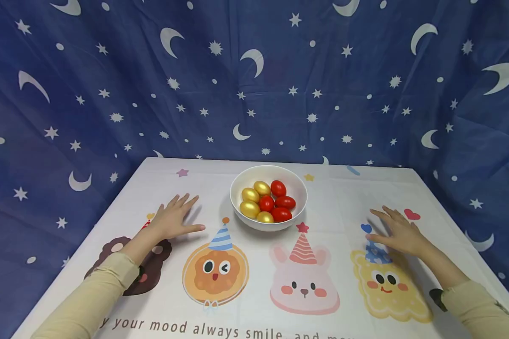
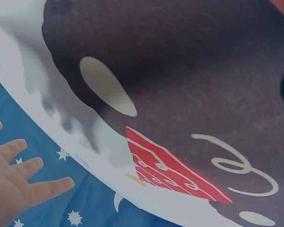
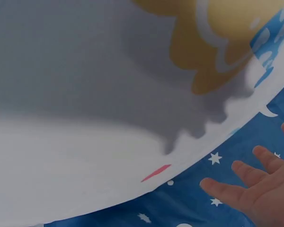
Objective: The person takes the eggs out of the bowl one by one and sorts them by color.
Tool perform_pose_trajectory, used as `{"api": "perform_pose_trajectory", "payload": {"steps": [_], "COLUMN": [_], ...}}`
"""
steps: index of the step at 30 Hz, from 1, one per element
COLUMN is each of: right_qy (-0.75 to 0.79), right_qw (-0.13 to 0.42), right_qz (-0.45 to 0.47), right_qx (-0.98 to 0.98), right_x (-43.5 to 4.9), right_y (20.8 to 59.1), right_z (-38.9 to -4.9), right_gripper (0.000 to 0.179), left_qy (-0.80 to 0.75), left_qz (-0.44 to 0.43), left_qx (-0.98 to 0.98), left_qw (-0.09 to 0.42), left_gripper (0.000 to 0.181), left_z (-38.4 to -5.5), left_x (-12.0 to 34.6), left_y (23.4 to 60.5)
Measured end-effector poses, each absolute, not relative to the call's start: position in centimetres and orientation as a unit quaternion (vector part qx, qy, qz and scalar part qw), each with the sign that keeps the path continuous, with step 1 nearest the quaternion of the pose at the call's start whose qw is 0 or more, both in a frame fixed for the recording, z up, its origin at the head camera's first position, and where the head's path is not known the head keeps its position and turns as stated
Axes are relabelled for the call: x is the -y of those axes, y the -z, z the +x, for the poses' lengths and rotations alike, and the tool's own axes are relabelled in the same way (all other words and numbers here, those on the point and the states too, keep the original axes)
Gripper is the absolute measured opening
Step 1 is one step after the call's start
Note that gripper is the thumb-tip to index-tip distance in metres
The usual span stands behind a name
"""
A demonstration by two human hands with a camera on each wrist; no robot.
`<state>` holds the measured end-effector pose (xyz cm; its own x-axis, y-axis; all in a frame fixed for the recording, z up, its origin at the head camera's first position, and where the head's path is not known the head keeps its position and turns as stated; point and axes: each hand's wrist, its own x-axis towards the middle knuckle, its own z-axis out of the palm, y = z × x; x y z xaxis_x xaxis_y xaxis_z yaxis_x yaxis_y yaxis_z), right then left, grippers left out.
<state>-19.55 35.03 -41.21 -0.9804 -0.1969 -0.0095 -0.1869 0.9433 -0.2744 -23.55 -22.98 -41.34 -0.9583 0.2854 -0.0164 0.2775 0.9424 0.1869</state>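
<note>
A white bowl (image 1: 268,226) stands toward the back middle of the table, with several gold eggs (image 1: 249,209) on its left side and several red eggs (image 1: 285,202) on its right. To the left of the bowl is my left hand (image 1: 173,222), fingers spread and holding nothing; the left wrist view shows the same hand (image 2: 19,175) at its lower left. My right hand (image 1: 398,231) is well to the right of the bowl, its fingers extended and nothing in them. In the right wrist view that hand (image 3: 260,184) appears at the lower right. Both hands are apart from the bowl.
A white tablecloth (image 1: 220,325) printed with cartoon characters and lettering covers the table. Behind and at both sides hangs a dark blue curtain (image 1: 280,127) with moons and stars. The table's back edge runs just behind the bowl.
</note>
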Motion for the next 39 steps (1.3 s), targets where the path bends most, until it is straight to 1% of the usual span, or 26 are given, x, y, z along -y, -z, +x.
{"api": "perform_pose_trajectory", "payload": {"steps": [8, 12, 18, 22, 25, 32, 39], "right_qy": [0.173, 0.196, 0.215, 0.218, 0.226, 0.247, 0.273], "right_qw": [0.0, 0.003, 0.006, -0.007, -0.018, -0.037, -0.048], "right_qz": [-0.113, -0.113, -0.115, -0.128, -0.138, -0.162, -0.172], "right_qx": [-0.979, -0.974, -0.97, -0.967, -0.964, -0.955, -0.945], "right_x": [-34.7, -34.4, -33.7, -32.9, -32.0, -30.2, -28.2], "right_y": [40.8, 40.6, 39.9, 39.7, 39.6, 38.9, 37.3], "right_z": [-19.8, -19.8, -19.7, -20.0, -20.2, -20.5, -21.0], "right_gripper": [0.078, 0.073, 0.065, 0.059, 0.055, 0.049, 0.044], "left_qy": [-0.084, -0.095, -0.119, -0.148, -0.176, -0.214, -0.298], "left_qz": [0.179, 0.184, 0.183, 0.173, 0.167, 0.156, 0.131], "left_qx": [-0.98, -0.977, -0.974, -0.972, -0.969, -0.963, -0.943], "left_qw": [-0.038, -0.055, -0.057, -0.055, -0.051, -0.049, -0.065], "left_gripper": [0.087, 0.08, 0.065, 0.05, 0.042, 0.038, 0.036], "left_z": [-23.7, -23.7, -23.8, -23.9, -23.8, -23.3, -23.9], "left_x": [22.7, 22.5, 22.1, 21.6, 21.1, 19.9, 18.4], "left_y": [41.6, 41.7, 41.9, 42.1, 42.0, 41.6, 40.7]}}
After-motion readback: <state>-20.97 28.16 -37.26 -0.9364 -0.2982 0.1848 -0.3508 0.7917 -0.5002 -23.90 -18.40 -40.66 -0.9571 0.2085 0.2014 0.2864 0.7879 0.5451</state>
